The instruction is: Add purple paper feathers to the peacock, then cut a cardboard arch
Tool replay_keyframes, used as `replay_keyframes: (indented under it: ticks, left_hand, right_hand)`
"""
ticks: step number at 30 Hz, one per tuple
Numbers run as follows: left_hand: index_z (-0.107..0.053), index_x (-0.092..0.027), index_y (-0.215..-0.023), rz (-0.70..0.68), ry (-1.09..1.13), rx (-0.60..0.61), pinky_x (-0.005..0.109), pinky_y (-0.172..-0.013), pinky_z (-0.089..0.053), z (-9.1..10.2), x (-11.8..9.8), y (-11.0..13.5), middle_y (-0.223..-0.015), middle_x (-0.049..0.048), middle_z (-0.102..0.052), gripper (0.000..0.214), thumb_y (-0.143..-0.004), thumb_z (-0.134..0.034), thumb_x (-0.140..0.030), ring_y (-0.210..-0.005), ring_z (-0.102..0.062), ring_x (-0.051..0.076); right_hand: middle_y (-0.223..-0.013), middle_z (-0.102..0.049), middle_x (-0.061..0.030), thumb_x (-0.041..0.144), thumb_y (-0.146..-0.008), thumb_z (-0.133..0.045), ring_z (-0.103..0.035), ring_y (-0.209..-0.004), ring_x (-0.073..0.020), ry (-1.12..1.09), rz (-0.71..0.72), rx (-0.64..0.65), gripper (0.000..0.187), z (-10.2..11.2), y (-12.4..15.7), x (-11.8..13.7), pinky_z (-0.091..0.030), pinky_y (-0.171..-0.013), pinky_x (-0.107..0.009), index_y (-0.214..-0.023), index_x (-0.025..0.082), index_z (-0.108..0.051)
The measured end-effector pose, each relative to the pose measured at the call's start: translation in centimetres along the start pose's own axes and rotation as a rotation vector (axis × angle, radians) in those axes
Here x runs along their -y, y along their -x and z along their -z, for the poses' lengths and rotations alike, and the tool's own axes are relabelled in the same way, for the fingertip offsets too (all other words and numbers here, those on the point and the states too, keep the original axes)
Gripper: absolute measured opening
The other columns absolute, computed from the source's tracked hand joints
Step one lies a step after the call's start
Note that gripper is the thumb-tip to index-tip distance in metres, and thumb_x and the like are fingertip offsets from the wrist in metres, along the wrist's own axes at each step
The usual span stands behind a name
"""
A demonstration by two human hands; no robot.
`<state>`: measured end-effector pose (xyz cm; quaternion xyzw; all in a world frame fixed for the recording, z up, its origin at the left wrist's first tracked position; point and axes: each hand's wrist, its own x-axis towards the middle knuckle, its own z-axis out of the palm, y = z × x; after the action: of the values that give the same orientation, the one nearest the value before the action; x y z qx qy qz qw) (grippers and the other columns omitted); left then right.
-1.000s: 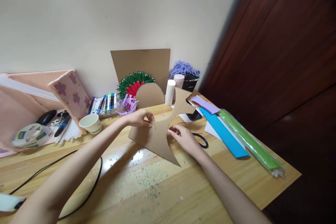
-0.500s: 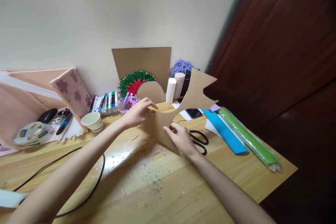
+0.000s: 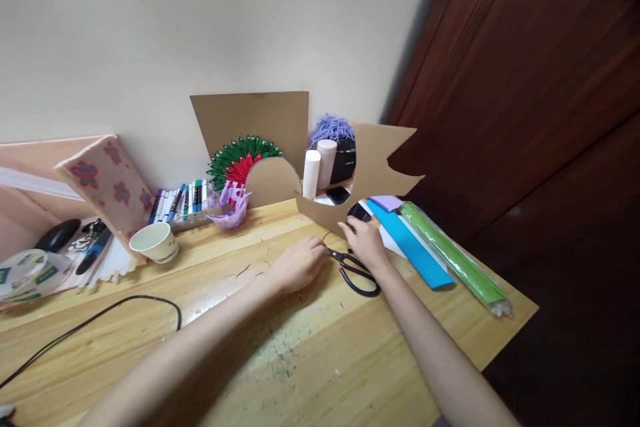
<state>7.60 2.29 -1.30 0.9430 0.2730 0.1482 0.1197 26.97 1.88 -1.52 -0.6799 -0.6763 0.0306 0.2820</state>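
Note:
My right hand (image 3: 366,244) pinches the lower edge of a curved tan cardboard piece (image 3: 383,160) with a jagged, pointed right side, which stands on edge above the table. Black-handled scissors (image 3: 357,272) lie on the wood between my hands. My left hand (image 3: 303,263) rests low on the table with its fingers curled together over the tips of the scissors' blades. A rounded cardboard piece (image 3: 273,181) with a dark outline leans in front of a green and red fan-like ornament (image 3: 250,159).
Behind stand white cylinders (image 3: 311,175) and a cardboard sheet (image 3: 255,117). Blue sheets (image 3: 413,247) and a green wrapped pack (image 3: 450,250) lie right. Left are a paper cup (image 3: 156,243), markers (image 3: 177,203), a purple bowl (image 3: 229,213) and a black cable (image 3: 100,317).
My left hand has left the cardboard and come down to the scissors' blades. My right hand has shifted the cardboard piece back and lowered it. The view has turned slightly right.

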Motion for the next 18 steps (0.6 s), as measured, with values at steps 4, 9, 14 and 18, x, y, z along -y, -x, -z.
replay_keyframes:
  ticks: [4,9,14,18]
  left_hand:
    - [-0.059,-0.017,-0.089,-0.033,-0.044,0.031,0.031,-0.077,-0.045,0.6,-0.7,0.9,-0.091,0.0073,-0.061,0.022,-0.087,-0.037,-0.013,-0.087,-0.054,0.021]
    - [-0.058,-0.016,-0.089,-0.023,-0.076,0.061,0.029,-0.074,-0.044,2.3,-0.6,3.1,-0.091,0.0075,-0.061,0.023,-0.086,-0.036,-0.011,-0.085,-0.053,0.019]
    - [-0.056,-0.017,-0.085,0.038,-0.028,0.041,0.028,-0.075,-0.044,2.7,0.4,5.5,-0.092,0.0061,-0.060,0.022,-0.087,-0.035,-0.011,-0.085,-0.053,0.018]
    - [-0.057,-0.017,-0.084,0.182,0.025,-0.052,0.029,-0.075,-0.045,2.8,1.1,8.4,-0.090,0.0064,-0.060,0.022,-0.088,-0.035,-0.011,-0.084,-0.053,0.017]
  right_hand:
    - [-0.067,-0.063,-0.0028,0.032,-0.089,-0.042,-0.055,-0.062,-0.0167,-0.146,0.137,0.102,0.024,-1.3,0.6,2.3,-0.035,-0.059,-0.023,-0.072,0.021,-0.056]
    - [-0.064,-0.060,-0.0006,0.033,-0.089,-0.045,-0.051,-0.059,-0.0147,-0.295,0.207,0.043,0.026,-2.5,-0.5,3.3,-0.035,-0.059,-0.022,-0.069,0.021,-0.055]
    - [-0.060,-0.059,-0.0026,0.028,-0.089,-0.046,-0.051,-0.057,-0.0166,-0.224,0.235,-0.025,0.026,-4.4,-3.3,2.7,-0.032,-0.055,-0.025,-0.066,0.020,-0.055]
    - [-0.068,-0.064,-0.0035,0.026,-0.088,-0.048,-0.057,-0.064,-0.0173,-0.261,0.373,0.095,0.023,-5.4,-3.2,3.3,-0.035,-0.059,-0.025,-0.068,0.020,-0.058]
